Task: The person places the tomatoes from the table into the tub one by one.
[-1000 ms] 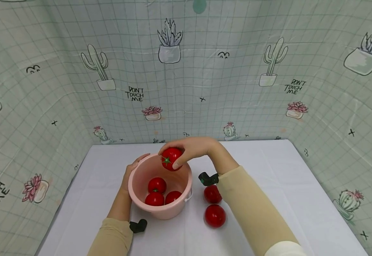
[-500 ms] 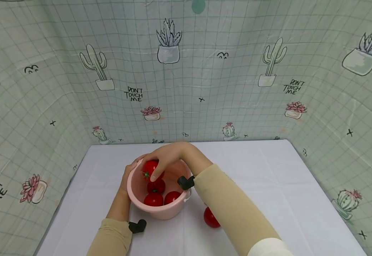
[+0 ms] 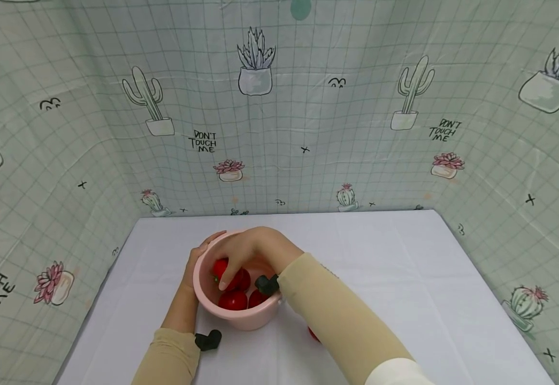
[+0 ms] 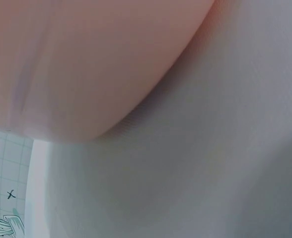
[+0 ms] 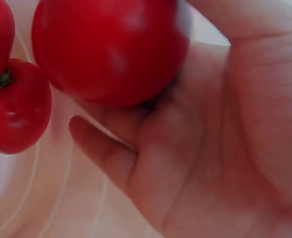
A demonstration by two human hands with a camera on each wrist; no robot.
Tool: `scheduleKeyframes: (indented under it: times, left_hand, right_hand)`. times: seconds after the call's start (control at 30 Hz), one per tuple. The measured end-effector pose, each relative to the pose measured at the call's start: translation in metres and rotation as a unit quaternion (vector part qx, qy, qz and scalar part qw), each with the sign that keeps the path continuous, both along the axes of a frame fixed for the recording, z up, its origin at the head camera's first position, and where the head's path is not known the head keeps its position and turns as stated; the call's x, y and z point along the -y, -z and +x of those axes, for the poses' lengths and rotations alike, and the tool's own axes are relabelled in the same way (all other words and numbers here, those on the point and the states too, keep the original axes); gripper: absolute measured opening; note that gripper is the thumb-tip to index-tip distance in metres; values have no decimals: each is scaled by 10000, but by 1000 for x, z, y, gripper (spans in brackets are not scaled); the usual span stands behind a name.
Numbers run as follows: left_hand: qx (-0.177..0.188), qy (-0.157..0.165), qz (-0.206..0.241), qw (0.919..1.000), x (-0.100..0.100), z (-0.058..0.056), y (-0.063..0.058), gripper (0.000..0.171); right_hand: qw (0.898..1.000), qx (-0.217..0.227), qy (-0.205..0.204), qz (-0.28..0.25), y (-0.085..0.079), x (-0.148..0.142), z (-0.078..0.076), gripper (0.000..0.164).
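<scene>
A pink bucket [image 3: 250, 322] stands upright on the table, its mouth toward me. My left hand [image 3: 193, 264] rests against its outer left side, fingers lying along the rim; the left wrist view shows mostly the bucket's wall [image 4: 86, 69]. Inside the bucket, my right hand [image 3: 247, 250] holds a red tomato [image 3: 220, 266] between thumb and fingers. The right wrist view shows this tomato [image 5: 111, 49] close up against the hand [image 5: 200, 139]. Several other tomatoes [image 3: 233, 300] lie in the bucket, partly covered by the hand and wrist.
On the white-covered table [image 3: 380, 267], a tomato [image 3: 314, 335] peeks out from beneath my right sleeve. A grid-patterned cloth [image 3: 303, 117] printed with cacti surrounds the table at the back and sides. Black wrist mounts [image 3: 208, 340] sit at both cuffs.
My right hand has carried the tomato from above the bucket's far rim leftward and down inside it. The right sleeve now covers most of the tomatoes on the table. The left hand has stayed put.
</scene>
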State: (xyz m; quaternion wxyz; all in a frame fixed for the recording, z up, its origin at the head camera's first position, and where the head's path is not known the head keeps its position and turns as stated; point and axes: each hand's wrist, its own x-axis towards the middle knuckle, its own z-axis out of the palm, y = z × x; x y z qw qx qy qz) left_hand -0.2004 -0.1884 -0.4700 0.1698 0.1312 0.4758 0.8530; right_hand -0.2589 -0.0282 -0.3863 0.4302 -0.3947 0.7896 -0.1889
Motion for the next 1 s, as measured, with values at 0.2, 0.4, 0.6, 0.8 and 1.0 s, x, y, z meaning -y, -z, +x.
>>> scheduleKeyframes:
  times: [0.2, 0.4, 0.6, 0.8, 1.0]
  left_hand:
    - [91, -44, -50, 9999, 3, -5, 7, 56]
    - [-83, -72, -217, 9997, 4, -7, 11, 54]
    - [39, -105, -177, 9998, 3, -7, 11, 51]
    - [-18, 88, 28, 10000, 3, -7, 10, 53]
    - [-75, 129, 163, 9998, 4, -6, 8, 55]
  right_hand:
    - [9999, -52, -55, 73, 4, -2, -2, 52]
    - [9996, -68, -260, 65, 8, -3, -3, 54]
    - [9998, -83, -118, 133, 6, -4, -2, 51]
    - [9999, -62, -86, 57, 0, -7, -1, 49]
    - [9988, 273, -212, -342, -10, -15, -3, 50]
